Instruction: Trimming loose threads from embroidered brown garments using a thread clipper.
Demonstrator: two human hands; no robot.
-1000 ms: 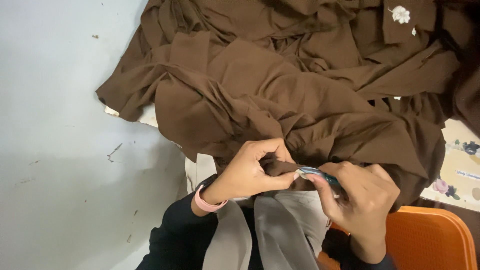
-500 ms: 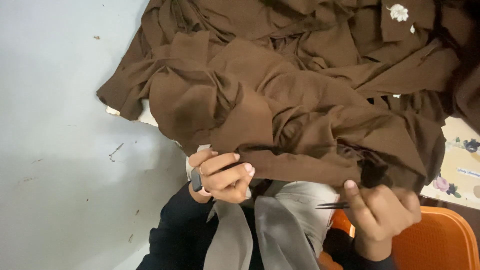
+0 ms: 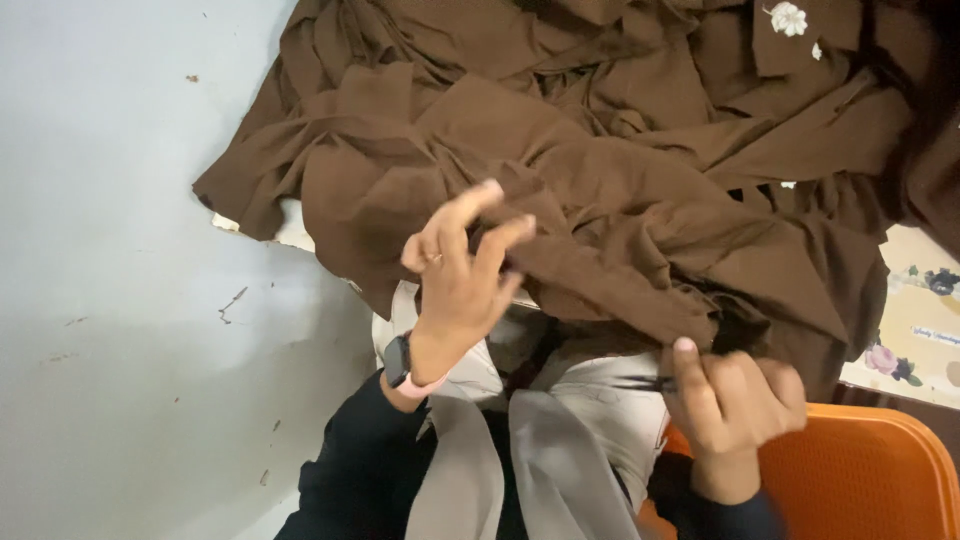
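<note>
Fingers of the left hand (image 3: 462, 285) are spread and half-curled, their tips pushed into a fold of the large, rumpled brown cloth (image 3: 620, 170) — nothing is clamped between them. A dark wristwatch with a pink strap (image 3: 402, 364) is worn just below that hand. The right hand (image 3: 735, 400) is closed, and a thin dark metal tool (image 3: 640, 383) is gripped in it, its tip jutting out beside the thumb; the cloth's lower edge is touched by the knuckles. Grey fabric (image 3: 560, 440) lies beneath both hands — an orange plastic chair (image 3: 870, 470) is seen behind the right wrist.
</note>
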